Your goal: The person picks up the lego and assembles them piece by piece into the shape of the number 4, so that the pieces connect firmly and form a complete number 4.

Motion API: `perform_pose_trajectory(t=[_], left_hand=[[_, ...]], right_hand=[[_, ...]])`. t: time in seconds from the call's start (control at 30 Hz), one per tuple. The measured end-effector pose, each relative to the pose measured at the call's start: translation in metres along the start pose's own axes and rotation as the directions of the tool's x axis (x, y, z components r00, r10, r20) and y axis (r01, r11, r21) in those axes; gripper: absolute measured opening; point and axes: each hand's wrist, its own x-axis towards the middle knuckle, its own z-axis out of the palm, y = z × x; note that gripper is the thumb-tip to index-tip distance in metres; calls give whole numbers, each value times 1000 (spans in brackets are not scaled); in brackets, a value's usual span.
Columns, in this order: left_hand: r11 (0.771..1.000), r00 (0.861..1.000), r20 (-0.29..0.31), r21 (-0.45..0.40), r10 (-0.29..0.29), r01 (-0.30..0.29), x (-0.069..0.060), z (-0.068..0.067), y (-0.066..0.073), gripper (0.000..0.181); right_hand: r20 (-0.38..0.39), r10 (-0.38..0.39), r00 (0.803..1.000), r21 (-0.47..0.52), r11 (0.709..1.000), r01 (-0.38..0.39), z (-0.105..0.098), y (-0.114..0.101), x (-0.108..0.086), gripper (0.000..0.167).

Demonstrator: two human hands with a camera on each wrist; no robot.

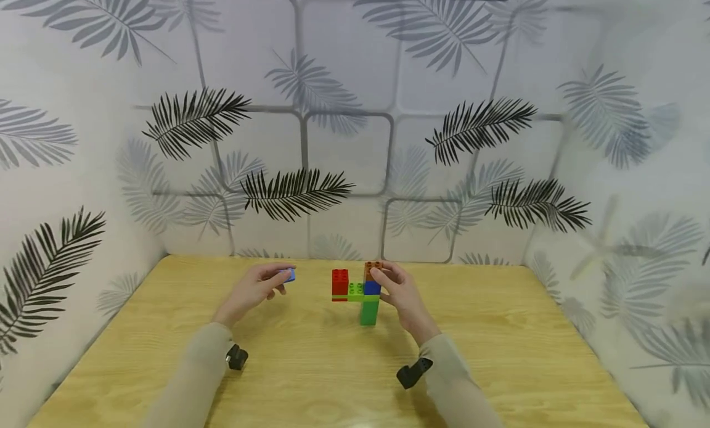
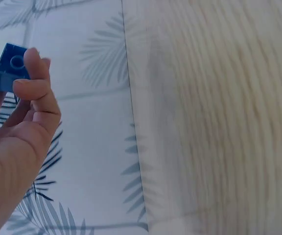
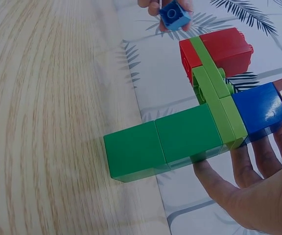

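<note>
My left hand [image 1: 255, 291] pinches a small blue brick [image 2: 11, 81] between thumb and fingers, its hollow underside with a round tube showing in the left wrist view. To its right, my right hand [image 1: 403, 295] grips a joined build of toy bricks by its upper right side. The build's upright has green bricks [image 3: 187, 132] at the bottom, then light green plates [image 3: 224, 120], a blue brick [image 3: 261, 110] and an orange-brown brick [image 1: 373, 268] on top. A red brick [image 1: 340, 281] rises at the left end of the light green arm. Whether the build touches the table cannot be told.
Both hands are over a wood-grain table [image 1: 310, 378]. A wall with a leaf pattern [image 1: 344, 138] stands behind the table and continues along both sides. A black wrist device [image 1: 237, 358] sits on the left wrist, another [image 1: 413, 374] on the right.
</note>
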Motion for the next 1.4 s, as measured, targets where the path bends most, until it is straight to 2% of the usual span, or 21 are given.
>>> perform_pose_trajectory(t=[0.1,0.23,0.37,0.57,0.77,0.9,1.0,1.13,1.4], left_hand=[[999,999,-8,-27,37,-37,4,9,6,40],[997,999,-21,-71,38,-39,6,21,12,39],[994,996,-54,-76,71,-75,5,35,22,39],[982,975,-131,-24,182,-186,8,55,35,36],[967,953,-169,64,253,-246,11,66,45,33],[963,955,-145,114,258,-243,15,72,48,35],[966,964,-118,124,240,-225,18,78,51,36],[965,968,-88,140,234,-221,20,85,53,37],[934,956,-5,213,294,-286,21,85,46,45]], right_hand=[[-7,-10,1000,-2,1000,10,-2,-1,0,51],[13,-7,1000,5,1000,7,-2,-2,0,50],[13,-11,1000,7,1000,10,-1,-2,-1,48],[0,-8,1000,7,1000,8,0,-2,-1,47],[1,-6,1000,-2,1000,6,0,-1,-1,49],[-5,-12,1000,3,1000,12,0,-1,0,46],[-8,-13,1000,4,1000,13,0,-2,0,45],[-6,-7,1000,-2,1000,7,0,-2,-1,47],[-3,-9,1000,-16,1000,9,0,-1,-2,50]])
